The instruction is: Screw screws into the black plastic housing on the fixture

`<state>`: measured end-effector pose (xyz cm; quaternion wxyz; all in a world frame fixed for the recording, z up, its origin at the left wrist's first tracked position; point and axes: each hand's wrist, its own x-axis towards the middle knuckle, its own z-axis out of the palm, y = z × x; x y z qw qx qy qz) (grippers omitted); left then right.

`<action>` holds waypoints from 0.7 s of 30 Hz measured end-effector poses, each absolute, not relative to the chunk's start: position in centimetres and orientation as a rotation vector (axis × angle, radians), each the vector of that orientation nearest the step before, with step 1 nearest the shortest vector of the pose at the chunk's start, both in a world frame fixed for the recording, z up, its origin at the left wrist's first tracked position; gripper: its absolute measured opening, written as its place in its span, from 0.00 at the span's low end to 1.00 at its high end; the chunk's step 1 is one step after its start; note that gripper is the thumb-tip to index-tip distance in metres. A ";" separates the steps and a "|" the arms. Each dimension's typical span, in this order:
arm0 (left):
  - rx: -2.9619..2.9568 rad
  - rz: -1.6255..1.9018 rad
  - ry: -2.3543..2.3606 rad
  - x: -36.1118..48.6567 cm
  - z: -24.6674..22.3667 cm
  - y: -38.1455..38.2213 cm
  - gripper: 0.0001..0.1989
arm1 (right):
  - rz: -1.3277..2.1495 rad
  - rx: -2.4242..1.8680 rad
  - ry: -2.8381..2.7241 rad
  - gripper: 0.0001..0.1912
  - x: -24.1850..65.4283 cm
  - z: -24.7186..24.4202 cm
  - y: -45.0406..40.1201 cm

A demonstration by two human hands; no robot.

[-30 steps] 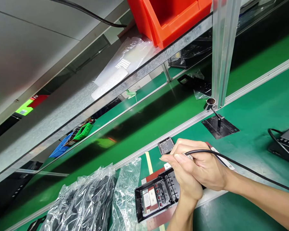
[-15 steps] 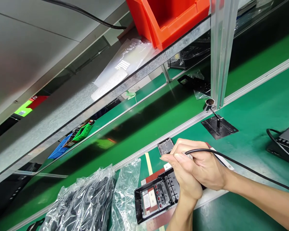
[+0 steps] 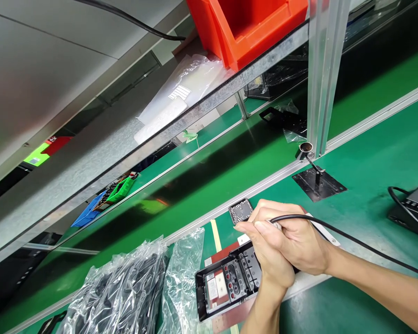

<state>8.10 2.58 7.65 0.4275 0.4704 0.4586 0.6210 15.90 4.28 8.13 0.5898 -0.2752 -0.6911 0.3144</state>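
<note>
Both hands meet over the right part of a black plastic housing [image 3: 226,283], which lies on a reddish-brown board [image 3: 230,317]. My right hand [image 3: 296,236] is closed round the end of a tool with a black cable [image 3: 355,246]; most of the tool is hidden in the fingers. Pressed against it from below is my left hand [image 3: 270,260], its fingers closed; what they hold, if anything, is hidden. Just behind the hands sits a small black tray [image 3: 240,211] of tiny metal parts.
Plastic-wrapped dark parts [image 3: 121,287] and a clear bag [image 3: 183,278] lie at left. A black stand [image 3: 318,183] with a metal cup is behind right, near an upright post [image 3: 325,79]. An orange bin [image 3: 257,51] sits on the shelf above.
The whole view has shifted slightly. The hands keep almost the same pose over the housing.
</note>
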 end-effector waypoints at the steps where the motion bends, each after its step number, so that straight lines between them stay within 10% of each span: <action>1: 1.187 1.547 1.142 8.0 7.6 2.6 0.37 | 0.733 -0.638 -1.608 0.18 15.9 8.1 4.3; 21: 1.195 1.562 1.167 7.7 6.9 2.7 0.37 | 0.748 -0.609 -1.612 0.17 15.9 7.9 4.4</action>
